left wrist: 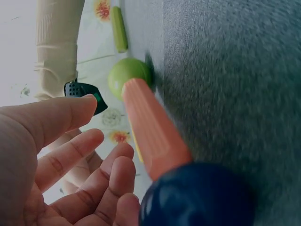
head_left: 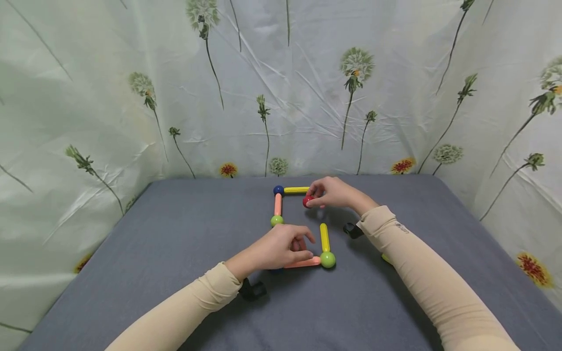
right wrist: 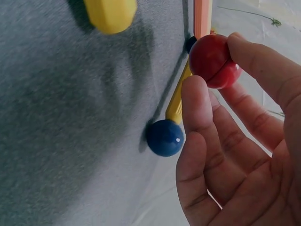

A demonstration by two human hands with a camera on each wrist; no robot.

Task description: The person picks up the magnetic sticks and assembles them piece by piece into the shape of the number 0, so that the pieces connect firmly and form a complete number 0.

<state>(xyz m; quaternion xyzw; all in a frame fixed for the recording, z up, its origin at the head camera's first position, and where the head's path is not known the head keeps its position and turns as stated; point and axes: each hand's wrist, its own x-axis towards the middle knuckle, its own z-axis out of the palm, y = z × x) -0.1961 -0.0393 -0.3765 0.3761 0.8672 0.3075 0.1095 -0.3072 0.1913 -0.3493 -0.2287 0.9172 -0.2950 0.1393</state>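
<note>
My right hand (head_left: pixel 331 192) pinches a glossy red ball (right wrist: pixel 214 61) between thumb and finger, above the back part of a ball-and-rod frame. Nearer the front, my left hand (head_left: pixel 281 246) has relaxed fingers with nothing between them. It hovers beside a salmon rod (left wrist: pixel 153 127) that joins a dark blue ball (left wrist: pixel 197 197) to a green ball (head_left: pixel 327 259). From that green ball a yellow rod (head_left: pixel 324 237) points backward. At the back, a blue ball (head_left: pixel 278 190) connects to a yellow rod (head_left: pixel 296 190) and a salmon rod (head_left: pixel 278 204), which meets another green ball (head_left: pixel 277 221).
Under the right sleeve (head_left: pixel 417 263) a further yellow-green piece (head_left: pixel 386 259) shows partly. Each wrist carries a black camera mount (head_left: pixel 252 290). The grey tabletop (head_left: pixel 197 214) ends at a flower-printed curtain (head_left: pixel 307 97).
</note>
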